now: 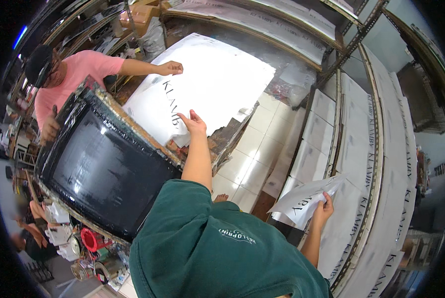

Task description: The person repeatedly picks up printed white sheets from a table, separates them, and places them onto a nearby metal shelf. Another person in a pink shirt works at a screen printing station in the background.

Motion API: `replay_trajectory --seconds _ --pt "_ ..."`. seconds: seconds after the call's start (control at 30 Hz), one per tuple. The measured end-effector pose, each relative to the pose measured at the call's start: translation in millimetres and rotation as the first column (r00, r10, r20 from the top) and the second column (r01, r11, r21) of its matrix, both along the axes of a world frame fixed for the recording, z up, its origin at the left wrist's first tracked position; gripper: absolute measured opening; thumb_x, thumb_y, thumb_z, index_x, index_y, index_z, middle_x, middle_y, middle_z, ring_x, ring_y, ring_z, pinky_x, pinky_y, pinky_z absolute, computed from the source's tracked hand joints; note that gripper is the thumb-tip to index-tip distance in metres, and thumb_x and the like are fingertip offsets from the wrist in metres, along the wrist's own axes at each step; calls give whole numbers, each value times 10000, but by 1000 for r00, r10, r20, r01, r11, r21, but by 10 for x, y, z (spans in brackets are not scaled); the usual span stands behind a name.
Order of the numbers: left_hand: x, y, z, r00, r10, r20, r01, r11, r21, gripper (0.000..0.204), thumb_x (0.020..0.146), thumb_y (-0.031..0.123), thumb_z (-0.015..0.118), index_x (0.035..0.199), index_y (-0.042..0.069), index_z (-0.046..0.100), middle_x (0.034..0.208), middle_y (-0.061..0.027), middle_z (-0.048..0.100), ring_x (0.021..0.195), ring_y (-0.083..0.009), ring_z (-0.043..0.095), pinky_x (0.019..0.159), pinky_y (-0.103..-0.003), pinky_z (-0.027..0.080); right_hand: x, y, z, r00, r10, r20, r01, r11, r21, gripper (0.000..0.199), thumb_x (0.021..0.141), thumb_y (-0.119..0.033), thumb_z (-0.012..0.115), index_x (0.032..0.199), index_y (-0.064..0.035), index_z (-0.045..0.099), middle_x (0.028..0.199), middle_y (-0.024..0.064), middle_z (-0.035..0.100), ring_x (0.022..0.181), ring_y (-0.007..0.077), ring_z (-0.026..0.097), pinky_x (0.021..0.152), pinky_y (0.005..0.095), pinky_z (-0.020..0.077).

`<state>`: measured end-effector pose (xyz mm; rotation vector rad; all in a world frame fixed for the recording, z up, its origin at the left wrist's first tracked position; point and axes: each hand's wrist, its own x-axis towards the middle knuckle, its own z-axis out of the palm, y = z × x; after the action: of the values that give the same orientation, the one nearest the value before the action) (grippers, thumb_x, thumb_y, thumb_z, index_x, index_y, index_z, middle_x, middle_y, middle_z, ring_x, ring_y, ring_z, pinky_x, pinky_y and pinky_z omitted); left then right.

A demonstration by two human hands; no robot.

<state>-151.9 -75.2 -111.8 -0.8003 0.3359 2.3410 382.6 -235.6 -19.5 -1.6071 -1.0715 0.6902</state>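
My right hand is closed on the edge of a white printed sheet, which bends and hangs over the rack beside me. My left hand is held out over the near edge of a white sheet with black lettering on the worktable. Its thumb and fingers are apart with nothing in them; whether it touches the sheet I cannot tell. To its left a dark screen-printing frame stands raised at a tilt. A co-worker's one hand is over the far part of the sheet, the other at the frame's edge.
Rack shelves full of printed sheets run along my right. Another shelf with sheets is behind the table. Plastic wrapping lies beyond the table's right corner. Several tins stand below the frame; tiled floor shows between table and rack.
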Motion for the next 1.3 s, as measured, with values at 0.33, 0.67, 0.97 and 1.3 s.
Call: replay_trajectory --seconds 0.33,0.67,0.97,1.3 --pt "811 667 622 879 -266 -395 94 910 -403 495 891 356 431 1140 -69 382 981 -114 535 909 -168 527 843 -262 427 -15 -393 189 941 -50 333 67 997 -41 315 716 37 448 999 21 588 870 44 586 661 69 444 600 188 361" --pt "2883 -345 1071 418 -549 -724 482 809 -335 450 914 390 342 1031 -36 426 925 -91 496 855 -155 495 823 -257 426 212 -2205 -86 821 -480 308 549 812 -198 293 720 24 442 1001 56 519 803 113 570 732 180 537 689 250 415" --pt "3277 -1577 1022 313 -635 -707 747 624 -229 438 909 358 377 984 -67 451 929 -114 495 855 -171 503 802 -264 449 1254 -4877 -43 406 -423 810 842 517 -152 238 843 -156 398 914 46 505 851 136 547 817 234 516 749 313 391" --pt "3074 -2687 669 118 -820 -560 899 328 -291 379 903 274 424 992 -90 483 916 -138 539 843 -181 530 786 -259 466 3503 -5788 -769 283 -90 955 916 322 -241 338 871 -322 371 1064 -67 480 1042 167 531 977 337 506 824 382 387"
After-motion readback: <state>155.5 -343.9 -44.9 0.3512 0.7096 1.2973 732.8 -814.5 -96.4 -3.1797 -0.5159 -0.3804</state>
